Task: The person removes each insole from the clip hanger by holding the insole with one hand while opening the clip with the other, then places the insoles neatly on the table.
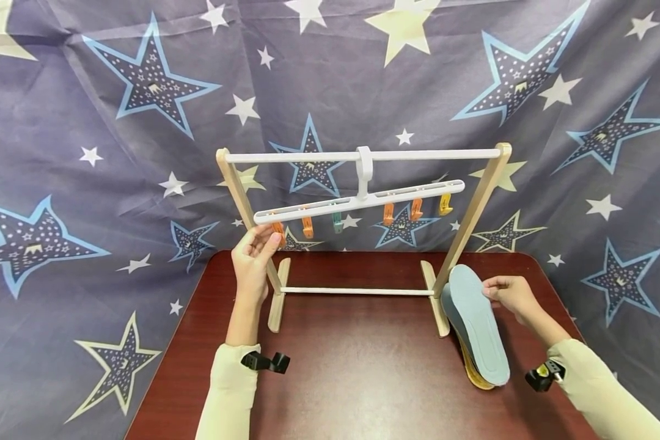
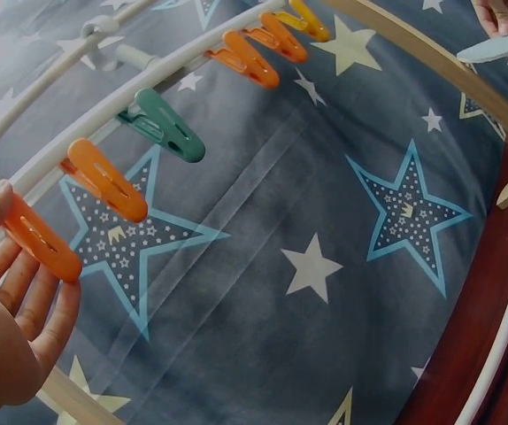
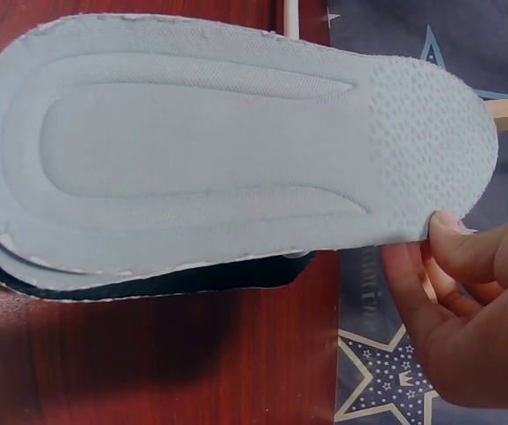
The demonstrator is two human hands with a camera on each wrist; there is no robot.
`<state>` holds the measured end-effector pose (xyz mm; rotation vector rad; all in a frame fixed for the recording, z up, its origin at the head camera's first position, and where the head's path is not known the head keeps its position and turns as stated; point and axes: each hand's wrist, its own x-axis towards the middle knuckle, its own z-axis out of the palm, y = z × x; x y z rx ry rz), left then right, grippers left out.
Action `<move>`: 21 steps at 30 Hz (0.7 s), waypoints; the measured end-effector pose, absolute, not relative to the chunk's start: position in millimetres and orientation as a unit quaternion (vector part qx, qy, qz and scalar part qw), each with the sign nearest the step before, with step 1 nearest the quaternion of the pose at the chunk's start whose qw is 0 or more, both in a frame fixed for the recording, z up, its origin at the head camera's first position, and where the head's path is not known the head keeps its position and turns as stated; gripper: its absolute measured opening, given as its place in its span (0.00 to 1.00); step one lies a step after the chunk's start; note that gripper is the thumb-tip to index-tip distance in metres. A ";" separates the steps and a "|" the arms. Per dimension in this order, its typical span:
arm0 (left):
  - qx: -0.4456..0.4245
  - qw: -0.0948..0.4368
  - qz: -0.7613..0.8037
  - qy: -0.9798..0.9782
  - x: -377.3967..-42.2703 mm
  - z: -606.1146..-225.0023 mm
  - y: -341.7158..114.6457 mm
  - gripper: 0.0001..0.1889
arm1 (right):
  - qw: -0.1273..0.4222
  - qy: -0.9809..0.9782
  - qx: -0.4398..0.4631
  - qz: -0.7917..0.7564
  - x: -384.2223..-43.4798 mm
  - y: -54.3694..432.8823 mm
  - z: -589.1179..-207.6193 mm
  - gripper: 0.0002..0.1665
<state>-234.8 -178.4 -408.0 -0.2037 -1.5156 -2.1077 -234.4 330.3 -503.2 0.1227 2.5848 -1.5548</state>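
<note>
A white clip hanger [image 1: 319, 209] hangs from the top bar of a wooden rack, its left end tilted down. At that low end my left hand [image 1: 251, 260] pinches the leftmost orange clip [image 2: 43, 237] between thumb and fingers. More clips hang along the bar: orange ones [image 2: 105, 180], a green clip [image 2: 167, 126] and a yellow clip [image 1: 445, 204]. At the right, my right hand [image 1: 513, 296] pinches the edge of a pale blue-grey insole [image 3: 210, 142] near its toe end. Other insoles [image 1: 475, 374], one with a yellow underside, lie beneath it, mostly hidden.
The rack's right post [image 1: 473, 214] stands close beside the insoles, and its left post [image 1: 239, 189] is behind my left hand. A white lower rod [image 1: 357, 291] joins its feet on the red-brown table [image 1: 352, 366]. A star-patterned cloth [image 1: 115, 244] hangs behind.
</note>
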 end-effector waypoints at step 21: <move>-0.083 0.255 -0.794 -0.546 -242.4 -412.6 -172.9 0.10 | 0.059 0.862 0.075 -0.498 -239.2 336.3 -522.0 0.15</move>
